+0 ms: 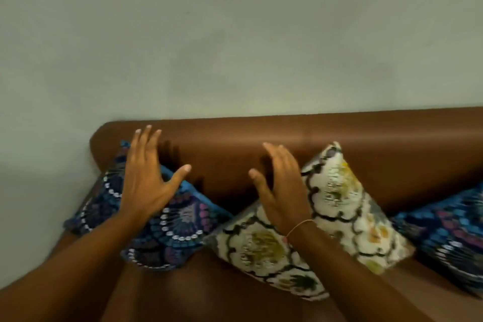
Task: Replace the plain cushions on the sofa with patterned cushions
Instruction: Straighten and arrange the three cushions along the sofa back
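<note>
- Leaning against the backrest of a brown sofa (261,138), three patterned cushions stand in a row, each turned on a corner like a diamond.
- At the sofa's left end sits a dark blue cushion (177,232) with fan shapes ringed in white, pink and turquoise dots; its top corner reaches up beside the rounded sofa corner.
- Next comes a cream cushion (339,206) with dark wavy outlines and yellow-green motifs; its left corner touches or just overlaps the blue one's right corner, though motion blur makes the exact contact hard to read.
- A second blue cushion (449,232) of the same fan pattern lies at the right edge, cut off by the frame, just beside the cream one.
- The left hand (146,180) lies over the upper part of the dark blue cushion, palm down, fingers spread and straight, thumb stretched out to the right; it grips nothing, and whether the palm presses the fabric or hovers just above it cannot be told.
- The right hand (282,191) is over the upper left side of the cream cushion, fingers extended together toward the backrest, thumb apart to the left; it too is unclenched and holds nothing.
- A thin bracelet (300,226) circles the right wrist.
- Both bare forearms reach in from the lower edge across the brown seat.
- Behind the sofa rises a plain pale grey-green wall (235,34).
</note>
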The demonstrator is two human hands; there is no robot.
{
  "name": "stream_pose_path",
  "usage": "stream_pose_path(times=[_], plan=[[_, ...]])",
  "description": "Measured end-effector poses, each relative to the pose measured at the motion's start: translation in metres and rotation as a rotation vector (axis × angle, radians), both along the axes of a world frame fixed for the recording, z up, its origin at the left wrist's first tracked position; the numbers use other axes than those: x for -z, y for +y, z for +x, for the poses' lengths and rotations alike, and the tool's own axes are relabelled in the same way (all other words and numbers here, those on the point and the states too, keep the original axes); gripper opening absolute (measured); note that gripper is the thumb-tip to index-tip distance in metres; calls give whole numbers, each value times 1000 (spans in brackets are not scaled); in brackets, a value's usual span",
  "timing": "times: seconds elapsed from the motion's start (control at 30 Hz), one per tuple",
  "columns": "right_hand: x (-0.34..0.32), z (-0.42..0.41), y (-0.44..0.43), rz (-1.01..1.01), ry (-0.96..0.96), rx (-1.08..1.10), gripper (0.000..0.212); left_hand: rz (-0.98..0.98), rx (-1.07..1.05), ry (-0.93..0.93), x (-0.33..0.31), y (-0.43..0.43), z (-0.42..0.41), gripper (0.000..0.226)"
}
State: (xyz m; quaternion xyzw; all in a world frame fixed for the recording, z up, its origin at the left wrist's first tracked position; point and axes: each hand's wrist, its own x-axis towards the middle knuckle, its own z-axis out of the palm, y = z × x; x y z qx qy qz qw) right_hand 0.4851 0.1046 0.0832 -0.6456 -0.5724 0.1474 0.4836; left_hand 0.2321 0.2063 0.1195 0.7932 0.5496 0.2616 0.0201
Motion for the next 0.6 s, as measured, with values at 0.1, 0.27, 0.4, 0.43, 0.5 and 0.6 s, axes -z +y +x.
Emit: stream_pose_path(times=[0.1,0.27,0.4,0.43,0.5,0.6], plan=[[42,-80,44,-260,-97,-290,80,-220,-119,21,29,27,-105,133],[98,-147,92,-750,-108,-459,132,-562,29,-22,77,51,-213,144],[121,-164,102,-727,-126,-324,104,-518,-62,91,107,59,-227,149],[123,-165,101,-682,-145,-299,94,-504,-93,115,111,59,-223,149],[124,-172,98,-543,-238,-237,76,-432,-167,121,115,58,-220,145],[121,-183,94,-317,-352,-104,60,-296,-289,64,113,55,-224,136]])
